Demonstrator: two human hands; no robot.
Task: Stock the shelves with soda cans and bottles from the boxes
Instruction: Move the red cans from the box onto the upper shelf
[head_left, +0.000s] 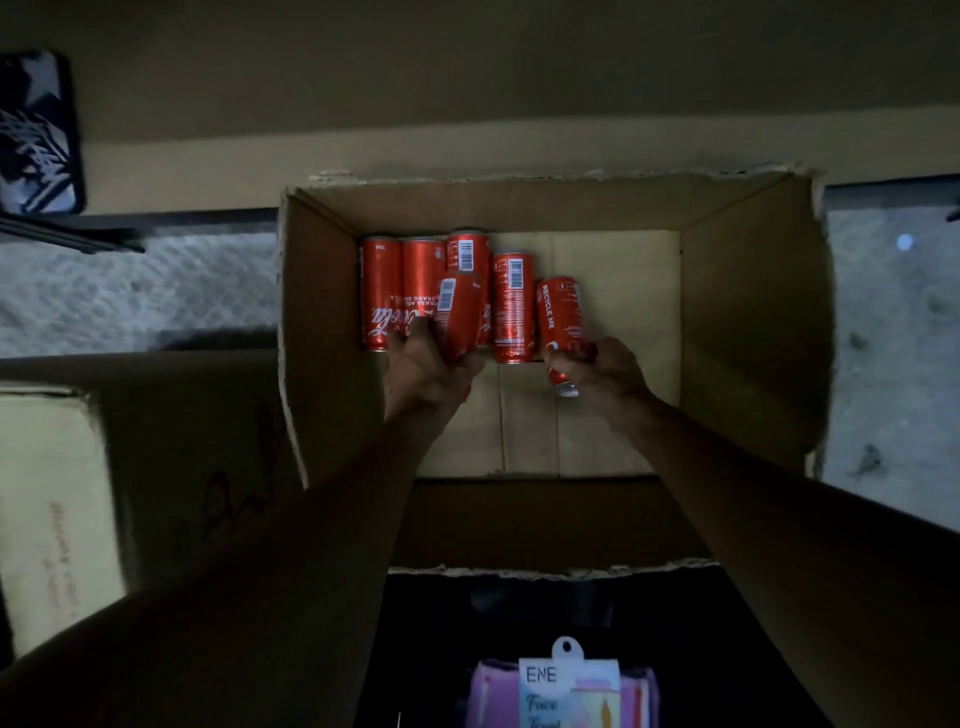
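STOCKING UP: A person's bare arms reach down into an open cardboard box (753, 322) standing on a speckled floor (156, 291), where slim red Coca-Cola cans lie on their sides, bunched toward the far left corner. The left hand (431, 369) has its fingers curled round the lower end of a tilted can (460, 317), which is raised above its neighbours. The right hand (597, 369) is wrapped about the base of the "RECYCLE ME" can (561, 317) at the right end of the row. Four other cans (513, 306) lie flat on the box bottom between and behind the two hands, touching or just beside one another. Taking one can per hand, each gripped near its end, appears meant to lift both clear of the deep walls in a single trip. The shelves they are bound for are not in view. Much of the box bottom shows bare cardboard, which suggests the unpacking is well along. A second carton (52, 509) sits to the left, and a packaged face towel (569, 686) hangs at the lower edge of the dim view.
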